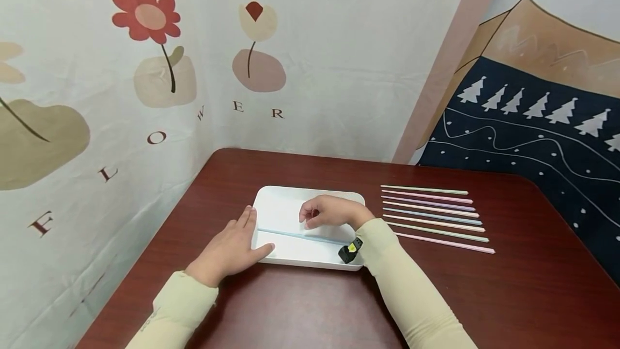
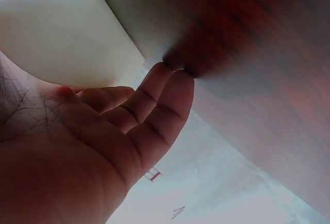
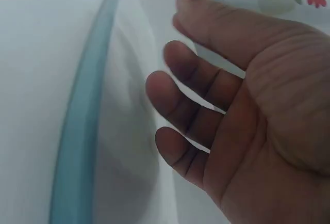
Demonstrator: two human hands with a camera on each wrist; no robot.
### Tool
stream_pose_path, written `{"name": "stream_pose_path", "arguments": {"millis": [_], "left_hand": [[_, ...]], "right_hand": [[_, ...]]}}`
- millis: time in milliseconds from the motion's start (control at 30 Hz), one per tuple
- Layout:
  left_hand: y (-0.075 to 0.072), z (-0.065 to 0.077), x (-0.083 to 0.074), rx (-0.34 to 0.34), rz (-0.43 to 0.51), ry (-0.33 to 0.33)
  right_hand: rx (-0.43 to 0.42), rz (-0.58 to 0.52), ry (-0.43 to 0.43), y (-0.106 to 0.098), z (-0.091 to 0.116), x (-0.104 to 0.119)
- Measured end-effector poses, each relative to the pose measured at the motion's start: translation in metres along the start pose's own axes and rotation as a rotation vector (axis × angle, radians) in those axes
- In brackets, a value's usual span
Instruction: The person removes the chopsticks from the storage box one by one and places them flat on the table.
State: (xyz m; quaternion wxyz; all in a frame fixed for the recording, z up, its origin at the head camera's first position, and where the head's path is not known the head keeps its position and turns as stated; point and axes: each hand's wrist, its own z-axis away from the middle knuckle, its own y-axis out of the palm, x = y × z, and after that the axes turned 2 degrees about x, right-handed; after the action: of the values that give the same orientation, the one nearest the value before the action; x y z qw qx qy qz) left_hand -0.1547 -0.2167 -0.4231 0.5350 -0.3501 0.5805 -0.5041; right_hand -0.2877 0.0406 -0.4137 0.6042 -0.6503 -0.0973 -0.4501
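Observation:
A white rectangular tray (image 1: 286,206) lies on the table with a thin light blue straw-like stick (image 1: 286,234) lengthwise across it. My left hand (image 1: 230,246) rests at the tray's left edge, fingers extended along the side and thumb over the near left corner. In the left wrist view, the fingertips of that hand (image 2: 149,110) meet the table beside the tray (image 2: 62,28). Over the tray, just beyond the stick, hovers my right hand (image 1: 334,211). Its fingers bend loosely and hold nothing; in the right wrist view, the blue stick (image 3: 85,121) lies apart from them.
Several pastel sticks (image 1: 431,211) in pink, green, blue, purple and cream lie in a row on the dark red table (image 1: 300,306), right of the tray. A black wrist device (image 1: 350,251) is at my right cuff. Printed cloth (image 1: 339,69) hangs behind.

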Motion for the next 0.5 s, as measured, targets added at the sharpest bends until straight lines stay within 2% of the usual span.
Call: {"name": "stream_pose_path", "arguments": {"millis": [300, 500], "left_hand": [[-0.002, 0.000, 0.000, -0.005, -0.006, 0.006], [-0.001, -0.001, -0.002, 0.002, 0.002, -0.001]], "right_hand": [[0.075, 0.011, 0.032, 0.010, -0.007, 0.003], [0.075, 0.112, 0.055, 0.016, -0.008, 0.001]]}}
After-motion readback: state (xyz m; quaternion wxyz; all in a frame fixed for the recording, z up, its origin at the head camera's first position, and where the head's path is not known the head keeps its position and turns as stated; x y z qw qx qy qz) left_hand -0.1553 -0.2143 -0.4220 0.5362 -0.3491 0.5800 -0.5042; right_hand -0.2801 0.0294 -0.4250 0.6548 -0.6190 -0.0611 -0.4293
